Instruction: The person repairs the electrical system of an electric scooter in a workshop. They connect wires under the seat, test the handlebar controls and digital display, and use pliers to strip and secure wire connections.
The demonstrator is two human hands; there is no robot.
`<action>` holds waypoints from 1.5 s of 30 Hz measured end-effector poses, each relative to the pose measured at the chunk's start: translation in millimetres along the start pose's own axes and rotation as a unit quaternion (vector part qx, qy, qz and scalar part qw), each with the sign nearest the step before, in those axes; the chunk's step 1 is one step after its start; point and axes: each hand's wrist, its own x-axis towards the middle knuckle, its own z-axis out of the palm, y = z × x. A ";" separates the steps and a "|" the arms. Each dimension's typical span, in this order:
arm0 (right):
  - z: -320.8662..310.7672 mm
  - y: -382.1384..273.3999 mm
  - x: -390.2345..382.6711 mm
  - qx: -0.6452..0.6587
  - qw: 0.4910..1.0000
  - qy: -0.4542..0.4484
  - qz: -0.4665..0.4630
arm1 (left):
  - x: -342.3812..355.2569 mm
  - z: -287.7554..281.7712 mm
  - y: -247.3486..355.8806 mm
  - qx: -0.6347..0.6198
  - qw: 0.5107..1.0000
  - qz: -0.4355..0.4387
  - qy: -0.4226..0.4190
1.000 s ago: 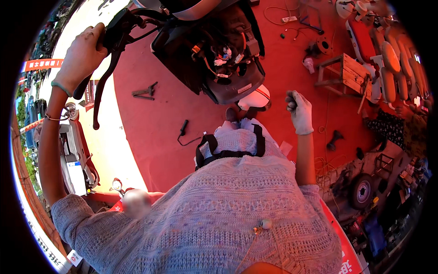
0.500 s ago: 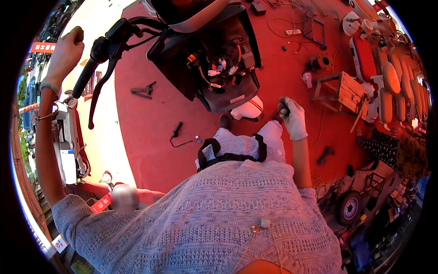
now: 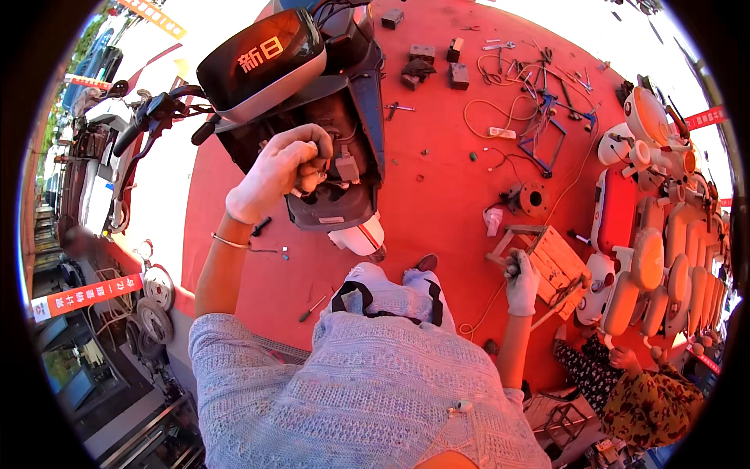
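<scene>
An electric scooter stands at the upper middle, its black front cover [image 3: 262, 66] on top and an opened dark compartment [image 3: 348, 102] with wiring and connectors below. My left hand [image 3: 285, 168], in a pale glove, is in front of this compartment with its fingers curled in. What those fingers hold, if anything, I cannot make out. The handlebar [image 3: 160, 109] sticks out to the left of it. My right hand [image 3: 521, 285], also gloved, is closed beside the wooden stool [image 3: 555, 266], apart from the scooter; its grip hides whatever may be inside.
A blue metal frame [image 3: 547, 144], cables, wrenches and several dark battery blocks [image 3: 458, 76] lie on the red floor. A screwdriver [image 3: 311, 309] lies near my feet. Scooter seats [image 3: 648, 258] line the right side, where another person [image 3: 648, 402] sits low. Wheels [image 3: 156, 316] stand at left.
My left hand has come from outside the handlebar to the right, in front of the opened compartment. My view has shifted, and my right hand stays closed, now beside the stool.
</scene>
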 end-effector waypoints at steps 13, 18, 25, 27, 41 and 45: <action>147.3 -151.6 160.2 -0.212 0.950 -0.204 -0.101 | 81.5 31.6 -73.8 0.240 0.964 -0.077 0.086; 269.8 -219.7 233.9 -0.293 0.887 -0.313 -0.172 | 155.3 32.0 -34.5 0.157 0.939 0.081 0.295; 461.7 -248.8 336.5 -0.321 0.796 -0.441 -0.260 | 319.3 -26.0 88.3 0.403 0.718 0.276 0.496; 516.8 -246.4 360.2 -0.345 0.740 -0.474 -0.330 | 348.8 -44.2 97.3 0.501 0.665 0.213 0.512; 699.2 -229.2 431.7 -0.527 0.199 -0.823 0.076 | 406.7 -28.7 114.7 0.570 0.590 -0.242 0.518; 693.2 -213.9 440.7 -0.507 0.215 -0.830 0.091 | 402.2 -25.2 119.9 0.437 0.675 -0.187 0.564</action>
